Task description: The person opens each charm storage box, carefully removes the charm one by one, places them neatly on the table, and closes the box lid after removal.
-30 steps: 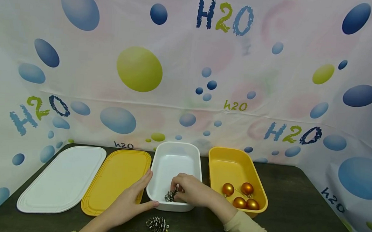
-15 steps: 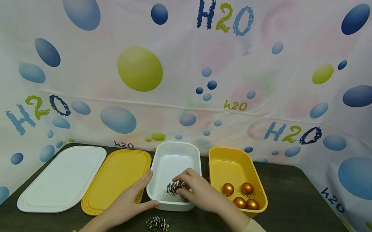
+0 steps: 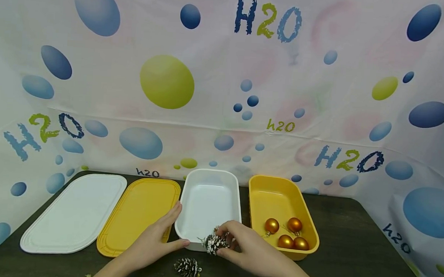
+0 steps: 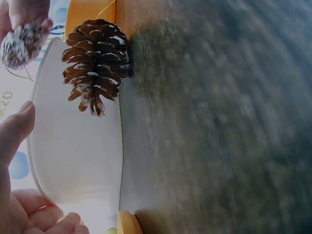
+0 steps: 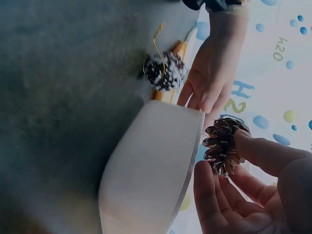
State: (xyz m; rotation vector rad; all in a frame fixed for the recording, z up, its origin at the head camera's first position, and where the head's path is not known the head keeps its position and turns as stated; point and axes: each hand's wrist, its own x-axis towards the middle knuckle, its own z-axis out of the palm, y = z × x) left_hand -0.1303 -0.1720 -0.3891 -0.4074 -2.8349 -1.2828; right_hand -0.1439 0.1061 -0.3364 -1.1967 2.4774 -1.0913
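Observation:
My right hand point(image 3: 251, 251) pinches a snow-tipped pine cone point(image 3: 215, 243) between thumb and fingers, over the near rim of the white container point(image 3: 211, 200). That held pine cone point(image 5: 222, 146) shows close up in the right wrist view, just above the container's edge. With fingers extended, my left hand point(image 3: 148, 243) rests against the container's left side, its thumb at the near corner. A second pine cone point(image 3: 186, 268) with a gold loop lies on the dark table in front of the container. It looms large, this pine cone point(image 4: 95, 63), in the left wrist view.
A yellow container point(image 3: 275, 195) holding several orange-gold ball ornaments point(image 3: 294, 225) stands right of the white one. To the left lie a yellow lid point(image 3: 138, 218) and a white lid point(image 3: 75, 214), flat on the dark table point(image 3: 359, 246). A printed sheet hangs behind.
My right hand has lifted the pine cone from inside the white container and brought it toward me over the near rim. The left hand stays where it was.

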